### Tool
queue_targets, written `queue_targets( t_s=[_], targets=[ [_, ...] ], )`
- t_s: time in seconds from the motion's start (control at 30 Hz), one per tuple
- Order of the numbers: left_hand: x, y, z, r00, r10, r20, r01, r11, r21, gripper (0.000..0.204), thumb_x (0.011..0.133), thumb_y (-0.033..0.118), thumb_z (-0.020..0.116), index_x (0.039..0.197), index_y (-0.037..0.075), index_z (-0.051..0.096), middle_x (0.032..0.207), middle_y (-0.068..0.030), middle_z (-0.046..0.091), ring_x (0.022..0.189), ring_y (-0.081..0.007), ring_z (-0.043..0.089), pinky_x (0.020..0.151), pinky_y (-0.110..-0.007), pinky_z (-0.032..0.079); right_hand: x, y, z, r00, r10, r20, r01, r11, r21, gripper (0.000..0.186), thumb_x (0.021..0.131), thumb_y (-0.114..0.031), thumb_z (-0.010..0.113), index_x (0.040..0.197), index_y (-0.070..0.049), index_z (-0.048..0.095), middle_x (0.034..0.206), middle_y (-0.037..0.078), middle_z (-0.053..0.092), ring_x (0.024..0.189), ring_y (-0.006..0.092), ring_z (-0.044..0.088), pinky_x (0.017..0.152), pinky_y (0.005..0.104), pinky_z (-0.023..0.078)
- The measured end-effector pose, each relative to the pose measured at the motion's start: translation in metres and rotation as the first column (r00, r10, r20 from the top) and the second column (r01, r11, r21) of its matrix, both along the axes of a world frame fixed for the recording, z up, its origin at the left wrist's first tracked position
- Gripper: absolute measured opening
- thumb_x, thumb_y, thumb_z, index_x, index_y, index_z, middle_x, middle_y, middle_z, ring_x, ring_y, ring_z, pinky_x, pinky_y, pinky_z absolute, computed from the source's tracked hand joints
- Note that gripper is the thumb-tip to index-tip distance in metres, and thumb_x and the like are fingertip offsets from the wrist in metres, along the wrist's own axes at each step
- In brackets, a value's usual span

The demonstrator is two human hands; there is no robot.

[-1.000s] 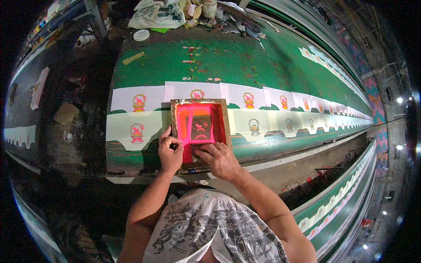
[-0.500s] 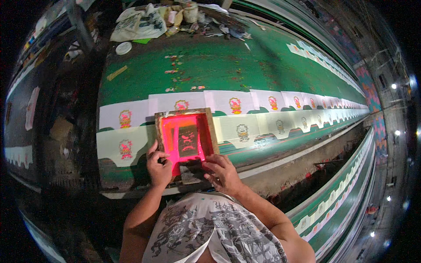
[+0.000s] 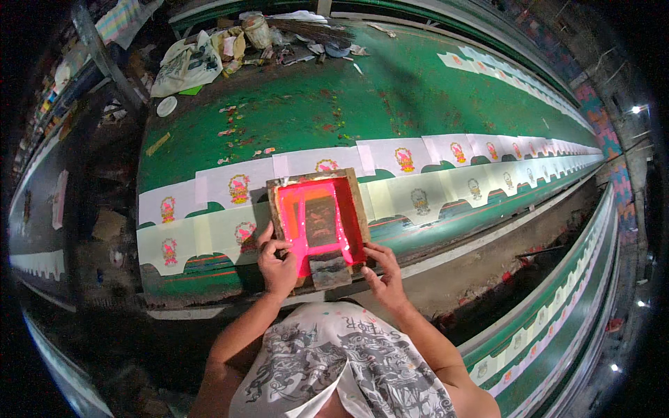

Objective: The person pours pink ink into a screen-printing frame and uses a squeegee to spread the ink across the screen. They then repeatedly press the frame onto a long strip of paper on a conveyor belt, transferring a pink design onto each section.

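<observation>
A wooden screen-printing frame point(image 3: 357, 209) sits over the near row of pale fabric pieces, its inside smeared with bright pink ink. Through its mesh window point(image 3: 321, 221) a dark design shows faintly. A dark, flat squeegee point(image 3: 330, 272) leans across the frame's near edge; neither hand is on it. My left hand point(image 3: 279, 268) grips the frame's near left side, fingers curled. My right hand point(image 3: 385, 276) pinches its near right corner between thumb and fingers. Just left of the frame lies a fabric piece with a pink-and-grey print point(image 3: 245, 237).
The long green table point(image 3: 293, 104) carries rows of printed white pieces point(image 3: 405, 160) running far right. A bucket point(image 3: 256, 32), a cloth bag point(image 3: 187, 66) and scraps lie at its far left. A white lid point(image 3: 166, 106) is near them. Another table point(image 3: 529, 348) stands lower right.
The frame has moved right along the row with both hands, uncovering a pink-printed piece on its left. My right hand has shifted from beside the squeegee to the frame's corner.
</observation>
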State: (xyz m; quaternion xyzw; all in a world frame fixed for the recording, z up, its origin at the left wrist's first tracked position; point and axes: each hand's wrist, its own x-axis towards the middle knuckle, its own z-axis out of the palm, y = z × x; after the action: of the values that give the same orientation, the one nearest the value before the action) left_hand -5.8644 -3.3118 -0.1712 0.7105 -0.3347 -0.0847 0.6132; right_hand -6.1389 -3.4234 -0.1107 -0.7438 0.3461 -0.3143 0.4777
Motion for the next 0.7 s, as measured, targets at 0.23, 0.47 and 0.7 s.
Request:
queue_targets(
  t_s=[0.23, 0.47, 0.7],
  targets=[
    [-0.035, -0.03, -0.012, 0.989, 0.03, -0.143, -0.031, 1.0, -0.005, 0.02, 0.083, -0.014, 0.076, 0.089, 0.002, 0.067, 0.171, -0.0298, 0.056, 0.137, -0.0279, 0.07, 0.106, -0.038, 0.056, -0.052, -0.047, -0.007, 0.995, 0.094, 0.043, -0.091, 0.994, -0.062, 0.047, 0.101, -0.012, 0.079, 0.147, -0.004, 0.071, 0.156, 0.022, 0.064, 0.147, 0.0368, 0.059, 0.126, 0.0491, 0.045],
    [-0.041, -0.034, -0.002, 0.948, 0.035, -0.317, -0.042, 0.999, -0.016, 0.023, 0.083, -0.017, 0.076, 0.088, 0.004, 0.066, 0.174, -0.0286, 0.053, 0.111, -0.0113, 0.07, 0.089, -0.029, 0.056, -0.062, -0.066, 0.013, 0.982, 0.186, -0.044, -0.191, 0.954, -0.229, 0.045, 0.095, -0.006, 0.081, 0.14, -0.004, 0.074, 0.151, 0.021, 0.067, 0.14, 0.0416, 0.063, 0.119, 0.0512, 0.05],
    [-0.041, -0.032, -0.006, 0.972, 0.015, -0.236, 0.004, 0.997, 0.082, 0.022, 0.083, -0.016, 0.073, 0.086, 0.004, 0.064, 0.177, -0.0335, 0.046, 0.166, -0.0379, 0.046, 0.13, -0.047, 0.04, -0.029, -0.066, 0.037, 0.86, 0.46, -0.22, -0.51, 0.76, -0.403, 0.047, 0.088, -0.019, 0.089, 0.132, -0.007, 0.078, 0.135, 0.015, 0.073, 0.128, 0.0376, 0.068, 0.107, 0.0527, 0.056]
  ],
)
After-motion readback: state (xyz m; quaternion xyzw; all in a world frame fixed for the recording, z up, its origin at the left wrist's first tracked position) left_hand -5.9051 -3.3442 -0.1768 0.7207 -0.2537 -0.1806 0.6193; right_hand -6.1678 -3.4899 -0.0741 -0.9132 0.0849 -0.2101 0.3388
